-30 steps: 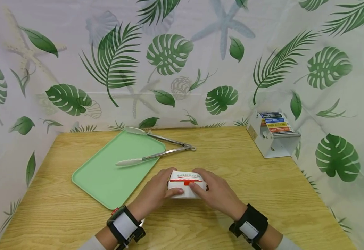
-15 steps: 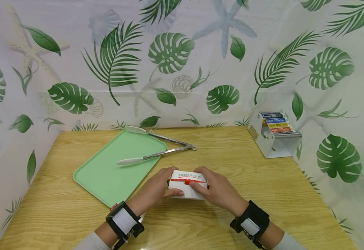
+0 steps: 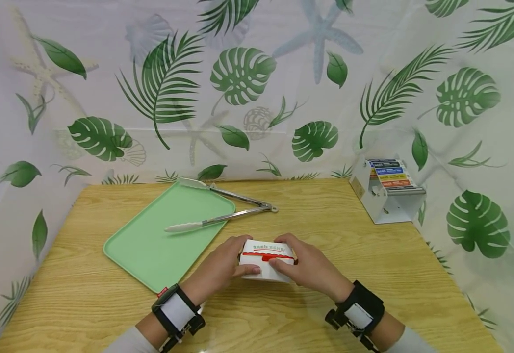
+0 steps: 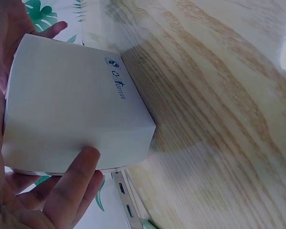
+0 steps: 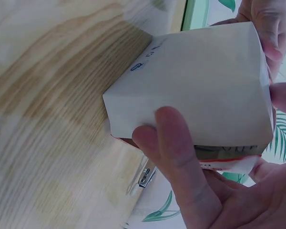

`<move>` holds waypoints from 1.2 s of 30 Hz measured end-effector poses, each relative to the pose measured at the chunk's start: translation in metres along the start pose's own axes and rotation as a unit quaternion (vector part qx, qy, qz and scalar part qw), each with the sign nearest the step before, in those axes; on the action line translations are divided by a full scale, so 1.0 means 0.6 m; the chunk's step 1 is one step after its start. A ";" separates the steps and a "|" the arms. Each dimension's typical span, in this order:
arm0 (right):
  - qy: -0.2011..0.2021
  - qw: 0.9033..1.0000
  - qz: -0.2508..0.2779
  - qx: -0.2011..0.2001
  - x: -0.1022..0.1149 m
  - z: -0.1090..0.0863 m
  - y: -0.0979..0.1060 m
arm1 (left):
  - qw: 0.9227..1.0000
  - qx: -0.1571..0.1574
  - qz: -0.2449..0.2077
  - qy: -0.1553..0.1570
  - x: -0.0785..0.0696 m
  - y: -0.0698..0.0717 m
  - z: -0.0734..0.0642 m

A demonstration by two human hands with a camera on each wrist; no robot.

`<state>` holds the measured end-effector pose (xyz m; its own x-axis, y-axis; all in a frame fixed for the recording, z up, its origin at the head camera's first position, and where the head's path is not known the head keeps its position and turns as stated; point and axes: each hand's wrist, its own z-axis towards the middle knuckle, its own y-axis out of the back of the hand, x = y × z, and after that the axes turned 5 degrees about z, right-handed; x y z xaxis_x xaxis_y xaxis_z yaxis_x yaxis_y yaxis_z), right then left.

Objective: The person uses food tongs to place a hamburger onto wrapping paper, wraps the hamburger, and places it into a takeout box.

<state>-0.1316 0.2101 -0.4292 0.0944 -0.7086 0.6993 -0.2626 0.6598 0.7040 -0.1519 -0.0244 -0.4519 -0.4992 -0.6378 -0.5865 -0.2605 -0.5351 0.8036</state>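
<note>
Between both hands is a small white paper food box (image 3: 266, 267) with a red scalloped edge and a red tab (image 3: 269, 257) on its front. My left hand (image 3: 221, 264) grips its left side, thumb along the front and fingers around the side and underneath. On the right side my right hand (image 3: 312, 267) holds it, thumb at the red tab. In the left wrist view fingers (image 4: 74, 186) press the plain white box wall (image 4: 62, 95). Fingers (image 5: 176, 138) of the right hand lie on the box (image 5: 205, 86) in the right wrist view. Whether its lower edge touches the table cannot be told.
A light green tray (image 3: 146, 260) lies on the wooden table (image 3: 349, 225) to the left. Spread tongs (image 3: 239, 214) with pale tips lie partly across it. At the back right stands a white metal holder (image 3: 389, 203) with coloured printed strips.
Hands and box have shifted very slightly to the right in the head view. The hold on the box looks the same; the tray, tongs and metal holder stay in place.
</note>
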 end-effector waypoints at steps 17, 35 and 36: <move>0.052 0.998 -0.040 0.021 -0.008 0.001 0.002 | 0.999 -0.018 -0.023 0.022 0.001 -0.006 -0.003; 0.031 0.998 -0.041 -0.019 -0.017 0.014 -0.019 | 0.965 -0.216 0.143 -0.042 -0.016 -0.019 -0.027; 0.033 0.998 -0.041 -0.020 -0.017 0.014 -0.019 | 0.965 -0.218 0.142 -0.046 -0.016 -0.018 -0.029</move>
<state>-0.1374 0.2075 -0.4455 0.1776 -0.7437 0.6445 -0.2130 0.6104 0.7629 -0.1301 -0.0220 -0.4570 -0.5751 -0.7521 -0.3218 0.2591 -0.5406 0.8004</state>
